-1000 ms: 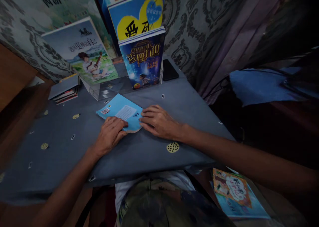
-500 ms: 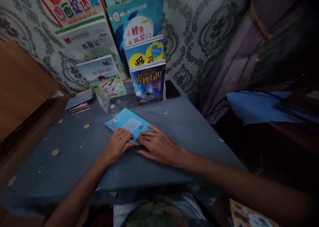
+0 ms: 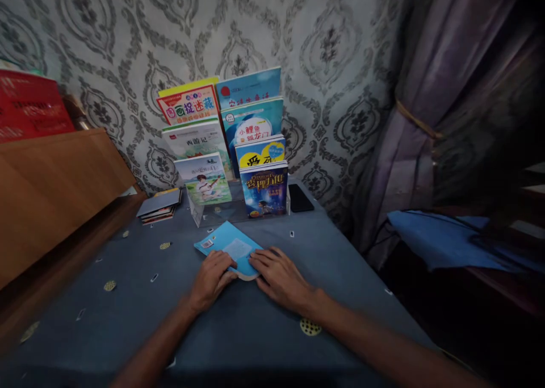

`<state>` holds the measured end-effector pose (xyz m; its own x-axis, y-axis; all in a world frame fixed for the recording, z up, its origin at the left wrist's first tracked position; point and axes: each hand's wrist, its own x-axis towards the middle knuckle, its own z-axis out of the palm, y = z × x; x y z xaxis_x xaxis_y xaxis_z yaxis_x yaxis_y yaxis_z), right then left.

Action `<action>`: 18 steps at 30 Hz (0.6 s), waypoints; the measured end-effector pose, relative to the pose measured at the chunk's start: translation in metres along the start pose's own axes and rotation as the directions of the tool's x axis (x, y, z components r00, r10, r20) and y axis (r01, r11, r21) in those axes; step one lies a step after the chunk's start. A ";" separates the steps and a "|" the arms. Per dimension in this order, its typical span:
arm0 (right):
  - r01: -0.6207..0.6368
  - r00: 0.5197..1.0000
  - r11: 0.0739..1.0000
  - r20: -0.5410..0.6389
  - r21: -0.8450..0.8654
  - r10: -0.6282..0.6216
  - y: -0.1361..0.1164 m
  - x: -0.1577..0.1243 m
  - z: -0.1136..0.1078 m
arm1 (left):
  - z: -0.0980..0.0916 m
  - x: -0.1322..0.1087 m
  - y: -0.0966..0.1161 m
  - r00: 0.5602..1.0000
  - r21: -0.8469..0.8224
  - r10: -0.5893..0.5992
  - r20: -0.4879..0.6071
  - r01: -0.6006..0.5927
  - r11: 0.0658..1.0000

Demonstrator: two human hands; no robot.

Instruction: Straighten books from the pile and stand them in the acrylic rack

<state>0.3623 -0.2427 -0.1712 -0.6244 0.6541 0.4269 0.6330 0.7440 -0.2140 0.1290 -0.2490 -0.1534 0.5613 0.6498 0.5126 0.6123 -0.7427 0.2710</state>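
A light-blue paperback book (image 3: 234, 241) lies on the cloth-covered table, its back cover with a barcode facing up. My left hand (image 3: 214, 275) grips the near-left edge, fingers bent over the cover and thumb at the edge. On the near-right edge, my right hand (image 3: 281, 275) has its fingers on the cover and its thumb low beside the edge. Between my hands the book's near edge bows up and shows pale pages. Part of the cover is hidden under my fingers.
Behind the book, a clear stand (image 3: 196, 215) holds several upright books, among them a dark-blue one (image 3: 264, 192). A black phone (image 3: 300, 198) lies to its right. Small stacked books (image 3: 159, 206) sit left. A wooden cabinet (image 3: 63, 189) and tied curtain (image 3: 409, 126) flank the table (image 3: 140, 325).
The view has tilted up, showing more wall and the red item on the cabinet. My hands stay at the book, whose near edge now bows more visibly.
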 end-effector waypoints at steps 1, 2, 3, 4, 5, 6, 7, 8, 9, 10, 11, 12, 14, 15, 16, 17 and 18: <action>0.000 1.000 1.000 -0.003 -0.005 0.000 0.000 0.000 0.000 | 0.000 0.000 0.000 1.000 -0.013 0.004 -0.011 -0.004 1.000; -0.001 1.000 1.000 -0.003 -0.008 0.001 0.001 0.000 -0.001 | 0.000 -0.001 -0.001 1.000 -0.024 0.009 -0.025 -0.010 1.000; -0.006 1.000 1.000 -0.001 -0.008 0.006 0.001 0.001 -0.001 | -0.001 -0.002 -0.001 0.999 -0.034 0.012 -0.035 -0.013 0.999; -0.012 1.000 1.000 0.003 -0.003 0.012 0.002 0.001 -0.002 | -0.001 -0.004 -0.002 0.999 -0.042 0.015 -0.039 -0.016 0.999; -0.019 1.000 1.000 0.007 0.005 0.019 0.003 0.002 -0.003 | -0.001 -0.005 -0.003 0.999 -0.049 0.017 -0.041 -0.019 0.999; -0.025 1.000 1.000 0.012 0.016 0.025 0.004 0.003 -0.004 | -0.001 -0.006 -0.004 0.999 -0.055 0.017 -0.040 -0.020 0.998; -0.031 0.999 0.999 0.013 0.028 0.031 0.005 0.003 -0.005 | -0.001 -0.008 -0.006 0.999 -0.060 0.019 -0.039 -0.022 0.998; -0.034 0.999 0.999 0.011 0.039 0.034 0.006 0.004 -0.006 | -0.001 -0.009 -0.007 0.999 -0.062 0.025 -0.039 -0.027 0.998; -0.037 0.999 0.998 0.004 0.048 0.037 0.006 0.004 -0.007 | -0.002 -0.010 -0.009 0.999 -0.059 0.032 -0.041 -0.034 0.998; -0.040 0.999 0.998 -0.009 0.057 0.041 0.007 0.005 -0.008 | -0.002 -0.011 -0.011 0.999 -0.052 0.036 -0.040 -0.039 0.998; -0.041 0.999 0.997 -0.022 0.065 0.043 0.007 0.005 -0.009 | -0.002 -0.011 -0.014 0.999 -0.041 0.032 -0.036 -0.034 0.999; -0.043 0.998 0.996 -0.038 0.072 0.046 0.007 0.005 -0.010 | -0.002 -0.012 -0.016 0.999 -0.030 0.018 -0.028 -0.019 0.999; -0.045 0.997 0.995 -0.064 0.085 0.050 0.006 0.005 -0.012 | -0.002 -0.013 -0.021 0.999 -0.020 -0.036 -0.018 0.036 0.999; -0.042 0.996 0.995 -0.076 0.094 0.050 0.005 0.005 -0.012 | -0.003 -0.013 -0.024 0.997 -0.026 -0.069 -0.019 0.069 0.997; -0.040 0.995 0.994 -0.088 0.106 0.049 0.004 0.005 -0.012 | -0.003 -0.014 -0.026 0.995 -0.039 -0.099 -0.026 0.098 0.994; -0.037 0.993 0.991 -0.104 0.125 0.050 0.003 0.005 -0.013 | -0.004 -0.014 -0.028 0.991 -0.057 -0.127 -0.038 0.125 0.991; -0.034 0.991 0.988 -0.124 0.151 0.053 0.002 0.005 -0.013 | -0.005 -0.014 -0.029 0.987 -0.078 -0.152 -0.053 0.147 0.986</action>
<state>0.3666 -0.2396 -0.1585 -0.5284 0.6709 0.5202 0.5778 0.7332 -0.3586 0.1001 -0.2371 -0.1642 0.4320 0.7454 0.5078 0.6429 -0.6493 0.4063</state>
